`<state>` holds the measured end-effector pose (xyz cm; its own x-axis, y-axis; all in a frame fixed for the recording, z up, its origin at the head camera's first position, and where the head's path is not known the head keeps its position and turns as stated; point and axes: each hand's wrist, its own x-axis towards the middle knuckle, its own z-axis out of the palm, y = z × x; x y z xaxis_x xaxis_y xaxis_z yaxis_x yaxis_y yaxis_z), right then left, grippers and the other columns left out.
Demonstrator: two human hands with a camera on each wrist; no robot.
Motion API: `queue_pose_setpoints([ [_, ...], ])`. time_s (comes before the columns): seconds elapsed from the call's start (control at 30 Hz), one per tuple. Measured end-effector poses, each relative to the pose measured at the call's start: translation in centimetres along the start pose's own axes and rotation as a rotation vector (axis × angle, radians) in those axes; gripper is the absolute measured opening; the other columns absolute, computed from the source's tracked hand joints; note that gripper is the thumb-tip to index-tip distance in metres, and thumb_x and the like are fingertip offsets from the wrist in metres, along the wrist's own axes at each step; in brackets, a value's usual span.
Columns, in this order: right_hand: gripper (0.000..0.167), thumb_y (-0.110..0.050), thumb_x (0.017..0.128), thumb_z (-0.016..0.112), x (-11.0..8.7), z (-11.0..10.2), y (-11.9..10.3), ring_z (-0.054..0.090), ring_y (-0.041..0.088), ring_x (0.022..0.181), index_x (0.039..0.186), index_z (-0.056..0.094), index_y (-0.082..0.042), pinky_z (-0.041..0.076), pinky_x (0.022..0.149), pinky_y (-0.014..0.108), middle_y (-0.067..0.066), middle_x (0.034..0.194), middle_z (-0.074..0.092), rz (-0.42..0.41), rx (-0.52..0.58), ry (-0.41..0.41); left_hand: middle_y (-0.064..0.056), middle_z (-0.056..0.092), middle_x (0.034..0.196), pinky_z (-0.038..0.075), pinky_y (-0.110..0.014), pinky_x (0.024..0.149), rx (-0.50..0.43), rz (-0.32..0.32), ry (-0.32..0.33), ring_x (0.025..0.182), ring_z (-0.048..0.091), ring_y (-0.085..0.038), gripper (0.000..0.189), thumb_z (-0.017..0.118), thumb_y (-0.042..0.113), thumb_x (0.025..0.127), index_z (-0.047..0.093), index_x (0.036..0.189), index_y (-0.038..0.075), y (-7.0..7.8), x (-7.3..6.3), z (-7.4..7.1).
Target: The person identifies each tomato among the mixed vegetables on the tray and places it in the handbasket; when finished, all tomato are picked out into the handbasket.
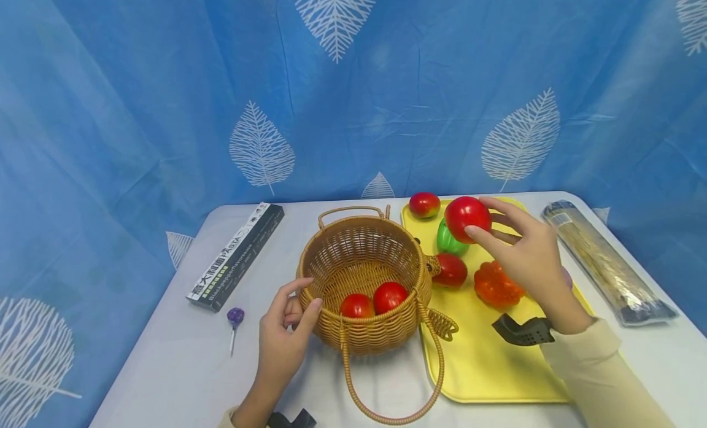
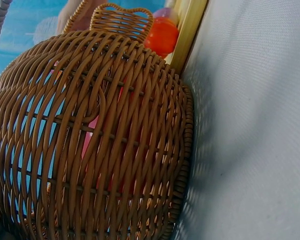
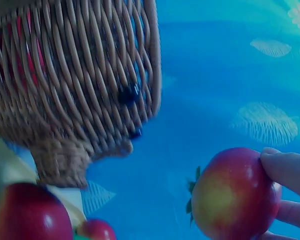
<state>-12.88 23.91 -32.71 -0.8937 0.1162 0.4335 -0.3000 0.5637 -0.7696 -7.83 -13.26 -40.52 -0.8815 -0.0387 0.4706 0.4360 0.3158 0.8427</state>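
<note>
My right hand [image 1: 521, 247] holds a red tomato [image 1: 467, 219] between thumb and fingers, raised over the far part of the yellow tray [image 1: 469, 366]. In the right wrist view the tomato [image 3: 235, 195] shows a yellow patch and green leaves. My left hand [image 1: 287, 330] is at the near left rim of the wicker basket [image 1: 375, 333], its fingers loosely bent and the thumb at the rim. Two red fruits [image 1: 390, 296] lie inside the basket. The left wrist view shows the woven wall [image 2: 105, 145] but hardly any of the hand.
On the tray lie a green pepper [image 1: 450, 241], an orange-red pumpkin-like piece [image 1: 497, 285] and red fruits [image 1: 450, 270]. One basket handle [image 1: 394, 420] hangs toward me. A pasta box [image 1: 237, 256] and a lollipop [image 1: 235, 317] lie left; a noodle packet [image 1: 610, 262] lies right.
</note>
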Motion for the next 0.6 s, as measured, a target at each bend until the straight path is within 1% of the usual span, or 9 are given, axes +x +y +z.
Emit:
queue_pose_setpoints([
  [0.13, 0.053, -0.019, 0.086, 0.085, -0.6, 1.3, -0.6, 0.065, 0.01, 0.111, 0.136, 0.067, -0.019, 0.052, 0.076, 0.016, 0.004, 0.13, 0.067, -0.074, 0.027, -0.007, -0.015, 0.035, 0.064, 0.032, -0.029, 0.048, -0.009, 0.0, 0.01, 0.055, 0.033, -0.02, 0.035, 0.074, 0.009, 0.095, 0.066, 0.128, 0.018, 0.2, 0.0, 0.0],
  [0.2, 0.054, -0.017, 0.085, 0.086, -0.9, 2.0, -0.9, 0.065, 0.009, 0.111, 0.135, 0.067, -0.018, 0.053, 0.077, 0.017, 0.003, 0.129, 0.068, -0.107, 0.037, -0.017, -0.014, 0.035, 0.064, 0.031, -0.029, 0.048, -0.017, -0.004, 0.013, 0.055, 0.033, -0.02, 0.035, 0.074, 0.01, 0.095, 0.066, 0.128, 0.016, 0.3, 0.0, 0.0],
  [0.27, 0.054, -0.016, 0.085, 0.086, -1.2, 2.4, -1.2, 0.064, 0.009, 0.112, 0.135, 0.067, -0.019, 0.054, 0.078, 0.019, 0.001, 0.13, 0.068, -0.125, 0.05, -0.03, -0.013, 0.035, 0.064, 0.031, -0.028, 0.048, -0.02, -0.007, 0.012, 0.056, 0.033, -0.016, 0.034, 0.074, 0.01, 0.095, 0.066, 0.128, 0.013, 0.3, 0.0, 0.0],
  [0.37, 0.054, -0.015, 0.085, 0.085, -1.5, 2.8, -1.6, 0.064, 0.008, 0.113, 0.136, 0.067, -0.022, 0.054, 0.079, 0.02, -0.001, 0.131, 0.067, -0.124, 0.076, -0.044, -0.012, 0.035, 0.063, 0.03, -0.027, 0.047, -0.017, -0.012, 0.012, 0.056, 0.032, -0.012, 0.034, 0.074, 0.01, 0.095, 0.066, 0.128, 0.011, 0.3, 0.0, 0.0],
  [0.43, 0.054, -0.014, 0.086, 0.085, -1.7, 2.9, -1.8, 0.064, 0.008, 0.113, 0.136, 0.066, -0.022, 0.054, 0.08, 0.021, -0.001, 0.132, 0.067, -0.112, 0.106, -0.053, -0.012, 0.035, 0.063, 0.03, -0.027, 0.048, -0.013, -0.013, 0.013, 0.057, 0.032, -0.011, 0.034, 0.074, 0.01, 0.095, 0.066, 0.128, 0.012, 0.3, 0.0, 0.0],
  [0.53, 0.055, -0.012, 0.086, 0.084, -1.8, 3.1, -2.1, 0.064, 0.008, 0.115, 0.136, 0.066, -0.022, 0.054, 0.081, 0.021, 0.0, 0.132, 0.066, -0.107, 0.143, -0.063, -0.012, 0.035, 0.063, 0.031, -0.027, 0.048, -0.01, -0.007, 0.015, 0.056, 0.032, -0.012, 0.034, 0.074, 0.01, 0.095, 0.066, 0.128, 0.014, 0.3, 0.0, 0.0],
  [0.6, 0.055, -0.01, 0.086, 0.084, -1.9, 3.4, -2.1, 0.063, 0.009, 0.117, 0.137, 0.066, -0.023, 0.054, 0.082, 0.022, -0.001, 0.133, 0.066, -0.114, 0.164, -0.067, -0.013, 0.035, 0.063, 0.031, -0.028, 0.048, -0.009, -0.002, 0.015, 0.056, 0.033, -0.014, 0.034, 0.074, 0.01, 0.095, 0.066, 0.128, 0.013, 0.3, 0.0, 0.0],
])
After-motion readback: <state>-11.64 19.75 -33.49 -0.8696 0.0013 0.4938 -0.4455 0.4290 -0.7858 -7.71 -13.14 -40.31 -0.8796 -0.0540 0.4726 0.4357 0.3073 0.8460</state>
